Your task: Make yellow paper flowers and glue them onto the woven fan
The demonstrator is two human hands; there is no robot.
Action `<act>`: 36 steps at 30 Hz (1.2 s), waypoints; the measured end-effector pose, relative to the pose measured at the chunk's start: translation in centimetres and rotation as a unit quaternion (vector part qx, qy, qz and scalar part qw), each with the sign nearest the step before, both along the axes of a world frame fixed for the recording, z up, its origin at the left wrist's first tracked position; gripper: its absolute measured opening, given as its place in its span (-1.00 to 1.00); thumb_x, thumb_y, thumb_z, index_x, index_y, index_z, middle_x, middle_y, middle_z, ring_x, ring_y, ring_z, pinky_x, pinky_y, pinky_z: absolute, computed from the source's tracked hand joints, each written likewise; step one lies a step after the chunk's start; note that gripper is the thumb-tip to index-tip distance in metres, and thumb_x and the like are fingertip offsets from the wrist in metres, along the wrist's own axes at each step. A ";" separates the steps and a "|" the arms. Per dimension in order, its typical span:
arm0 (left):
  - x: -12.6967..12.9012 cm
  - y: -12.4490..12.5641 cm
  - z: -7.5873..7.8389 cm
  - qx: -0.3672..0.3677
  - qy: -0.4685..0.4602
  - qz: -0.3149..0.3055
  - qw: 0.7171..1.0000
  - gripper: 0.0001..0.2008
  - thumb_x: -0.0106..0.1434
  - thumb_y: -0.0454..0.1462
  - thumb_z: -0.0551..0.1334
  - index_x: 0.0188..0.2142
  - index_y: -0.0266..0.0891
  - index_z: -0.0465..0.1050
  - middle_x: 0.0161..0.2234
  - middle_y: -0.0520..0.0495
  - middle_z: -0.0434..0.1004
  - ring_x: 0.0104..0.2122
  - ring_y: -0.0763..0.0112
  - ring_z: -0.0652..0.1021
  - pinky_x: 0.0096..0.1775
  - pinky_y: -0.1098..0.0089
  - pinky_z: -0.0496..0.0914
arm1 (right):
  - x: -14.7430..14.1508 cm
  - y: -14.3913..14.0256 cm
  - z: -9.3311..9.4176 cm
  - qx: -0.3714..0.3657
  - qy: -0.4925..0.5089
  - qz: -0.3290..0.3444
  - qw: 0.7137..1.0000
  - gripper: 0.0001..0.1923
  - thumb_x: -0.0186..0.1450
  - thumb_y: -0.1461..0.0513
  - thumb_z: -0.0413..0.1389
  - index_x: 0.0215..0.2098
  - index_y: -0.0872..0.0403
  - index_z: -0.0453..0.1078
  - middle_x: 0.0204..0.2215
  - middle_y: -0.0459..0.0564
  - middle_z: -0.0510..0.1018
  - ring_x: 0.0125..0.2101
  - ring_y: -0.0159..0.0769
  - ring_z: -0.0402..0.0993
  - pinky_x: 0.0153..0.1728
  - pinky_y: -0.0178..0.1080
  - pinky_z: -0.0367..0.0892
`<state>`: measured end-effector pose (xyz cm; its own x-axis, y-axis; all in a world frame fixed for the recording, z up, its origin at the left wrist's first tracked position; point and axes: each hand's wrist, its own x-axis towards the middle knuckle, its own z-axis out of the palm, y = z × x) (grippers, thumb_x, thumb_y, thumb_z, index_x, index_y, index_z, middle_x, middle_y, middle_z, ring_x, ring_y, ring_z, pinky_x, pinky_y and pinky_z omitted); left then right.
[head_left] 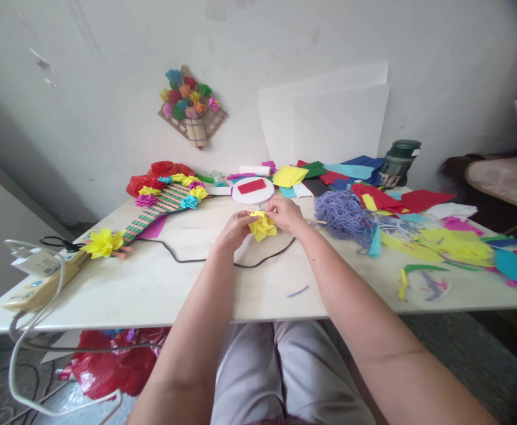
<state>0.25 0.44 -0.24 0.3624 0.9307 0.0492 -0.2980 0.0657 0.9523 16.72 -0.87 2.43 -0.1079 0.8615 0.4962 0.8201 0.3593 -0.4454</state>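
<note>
Your forearms (pixel 203 295) stretch in; left hand (pixel 235 230) and right hand (pixel 287 215) clamp fingers (pixel 242 216) on the yellow flower (pixel 264 228); squeezing harder could tear it

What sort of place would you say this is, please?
It looks like a craft workspace, perhaps indoors at home, judging by the coloured sheets, the yarn and the yellow flower being held.

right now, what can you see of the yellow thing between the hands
The yellow piece is small, bright and ruffled, with uneven folds like petals; it looks like crinkled paper. Fingers of the left hand and right hand hold its upper part from either side, over the table. Whether it touches the tabletop is unclear.
</note>
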 end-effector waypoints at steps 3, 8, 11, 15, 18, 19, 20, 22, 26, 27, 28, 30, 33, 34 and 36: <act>0.0 0.1 0.1 -0.025 -0.023 0.013 0.999 -0.84 -0.11 -0.29 0.28 -0.48 -0.31 0.43 -0.53 -0.03 0.48 -0.52 0.45 0.47 -0.41 0.43 0.34 | 0.1 -0.1 0.0 0.007 0.001 0.010 1.000 -0.91 0.12 0.32 0.09 -0.52 0.05 0.38 -0.30 -0.05 0.53 -0.33 -0.31 0.37 -0.39 -0.30 0.15; 0.2 0.3 0.2 -0.062 -0.022 0.031 0.997 -0.84 -0.01 -0.22 0.25 -0.49 -0.31 0.41 -0.55 -0.05 0.46 -0.54 0.43 0.46 -0.44 0.42 0.33 | 0.2 -0.2 0.0 0.023 -0.006 0.032 0.999 -0.92 0.13 0.32 0.09 -0.50 0.06 0.38 -0.28 -0.07 0.52 -0.33 -0.33 0.38 -0.36 -0.30 0.15; 0.1 0.3 0.1 -0.042 -0.011 0.038 0.998 -0.77 0.00 -0.17 0.29 -0.47 -0.32 0.40 -0.53 -0.05 0.46 -0.52 0.43 0.47 -0.44 0.43 0.34 | 0.2 -0.2 -0.1 0.040 -0.025 0.053 0.997 -0.93 0.15 0.31 0.10 -0.48 0.06 0.39 -0.26 -0.07 0.52 -0.32 -0.32 0.39 -0.37 -0.30 0.15; -0.1 0.2 0.1 -0.033 0.005 0.048 0.998 -0.78 -0.06 -0.22 0.32 -0.46 -0.35 0.41 -0.52 -0.05 0.46 -0.51 0.43 0.48 -0.42 0.42 0.37 | 0.3 -0.2 -0.1 0.064 -0.063 0.071 0.993 -0.93 0.18 0.30 0.09 -0.45 0.06 0.40 -0.25 -0.07 0.51 -0.32 -0.32 0.39 -0.40 -0.31 0.13; -0.3 0.2 0.1 -0.034 0.010 0.049 0.998 -0.78 -0.09 -0.23 0.32 -0.46 -0.36 0.42 -0.54 -0.05 0.46 -0.51 0.42 0.48 -0.42 0.41 0.38 | 0.4 -0.2 -0.2 0.072 -0.083 0.077 0.991 -0.94 0.19 0.29 0.10 -0.42 0.06 0.42 -0.24 -0.06 0.51 -0.32 -0.32 0.39 -0.41 -0.31 0.14; -0.4 0.2 0.1 -0.030 0.012 0.049 0.998 -0.77 -0.09 -0.23 0.33 -0.47 -0.36 0.42 -0.54 -0.05 0.46 -0.51 0.42 0.48 -0.42 0.41 0.38 | 0.4 -0.2 -0.2 0.071 -0.085 0.076 0.991 -0.94 0.19 0.28 0.11 -0.41 0.06 0.43 -0.23 -0.05 0.51 -0.32 -0.32 0.39 -0.40 -0.31 0.14; -0.4 0.2 0.0 -0.023 0.015 0.047 0.999 -0.77 -0.10 -0.22 0.33 -0.47 -0.36 0.42 -0.54 -0.05 0.46 -0.51 0.42 0.48 -0.42 0.41 0.38 | 0.5 -0.2 -0.2 0.069 -0.085 0.073 0.991 -0.94 0.19 0.27 0.12 -0.39 0.06 0.44 -0.21 -0.05 0.50 -0.34 -0.33 0.39 -0.40 -0.31 0.15; -0.5 0.3 -0.1 -0.011 0.020 0.048 0.999 -0.75 -0.10 -0.21 0.34 -0.47 -0.35 0.43 -0.53 -0.05 0.47 -0.51 0.42 0.48 -0.42 0.41 0.38 | 0.6 0.0 -0.4 0.059 -0.078 0.064 0.993 -0.92 0.19 0.25 0.13 -0.34 0.05 0.46 -0.18 -0.05 0.50 -0.38 -0.35 0.38 -0.39 -0.31 0.17; -0.5 0.3 -0.1 -0.008 0.030 0.056 0.998 -0.75 -0.12 -0.21 0.34 -0.48 -0.35 0.44 -0.53 -0.07 0.48 -0.50 0.40 0.49 -0.40 0.40 0.37 | 0.7 0.6 -0.8 0.050 -0.064 0.067 0.994 -0.88 0.19 0.23 0.15 -0.31 0.03 0.50 -0.17 -0.06 0.50 -0.38 -0.37 0.38 -0.37 -0.30 0.20; -0.4 0.3 -0.1 -0.010 0.032 0.057 0.998 -0.75 -0.13 -0.21 0.34 -0.48 -0.35 0.44 -0.53 -0.07 0.48 -0.50 0.40 0.49 -0.40 0.40 0.37 | 0.8 0.8 -1.0 0.052 -0.062 0.074 0.994 -0.90 0.19 0.23 0.15 -0.34 0.03 0.51 -0.19 -0.06 0.50 -0.37 -0.36 0.38 -0.37 -0.31 0.20; -0.4 0.2 -0.1 -0.011 0.034 0.058 0.998 -0.75 -0.13 -0.21 0.34 -0.48 -0.35 0.44 -0.53 -0.07 0.49 -0.49 0.40 0.49 -0.40 0.40 0.37 | 0.8 0.9 -1.1 0.054 -0.060 0.081 0.993 -0.90 0.18 0.24 0.15 -0.37 0.03 0.52 -0.20 -0.06 0.51 -0.36 -0.36 0.38 -0.37 -0.31 0.20; -0.4 0.2 -0.1 -0.012 0.040 0.058 0.997 -0.75 -0.13 -0.21 0.34 -0.48 -0.36 0.44 -0.53 -0.08 0.49 -0.49 0.39 0.49 -0.39 0.40 0.37 | 0.9 1.1 -1.2 0.053 -0.050 0.099 0.992 -0.91 0.17 0.26 0.15 -0.41 0.05 0.52 -0.24 -0.06 0.51 -0.37 -0.37 0.38 -0.37 -0.32 0.21; -0.4 0.1 0.0 -0.013 0.044 0.060 0.997 -0.76 -0.13 -0.22 0.33 -0.48 -0.36 0.45 -0.54 -0.07 0.49 -0.50 0.40 0.49 -0.40 0.40 0.37 | 1.1 1.3 -1.4 0.042 -0.027 0.133 0.990 -0.89 0.17 0.30 0.13 -0.41 0.07 0.52 -0.25 -0.05 0.51 -0.39 -0.40 0.38 -0.37 -0.33 0.23; -0.4 0.1 0.0 -0.014 0.044 0.062 0.997 -0.76 -0.13 -0.22 0.33 -0.48 -0.36 0.45 -0.54 -0.07 0.48 -0.50 0.40 0.49 -0.40 0.40 0.37 | 1.2 1.4 -1.4 0.038 -0.020 0.145 0.989 -0.88 0.18 0.30 0.12 -0.41 0.08 0.52 -0.25 -0.05 0.51 -0.38 -0.40 0.38 -0.35 -0.33 0.24; -0.3 0.2 0.0 -0.015 0.042 0.064 0.997 -0.77 -0.12 -0.23 0.33 -0.48 -0.35 0.45 -0.54 -0.07 0.48 -0.51 0.41 0.49 -0.41 0.41 0.36 | 1.3 1.5 -1.4 0.031 -0.011 0.161 0.986 -0.86 0.19 0.31 0.10 -0.41 0.09 0.51 -0.25 -0.04 0.51 -0.35 -0.39 0.40 -0.31 -0.32 0.25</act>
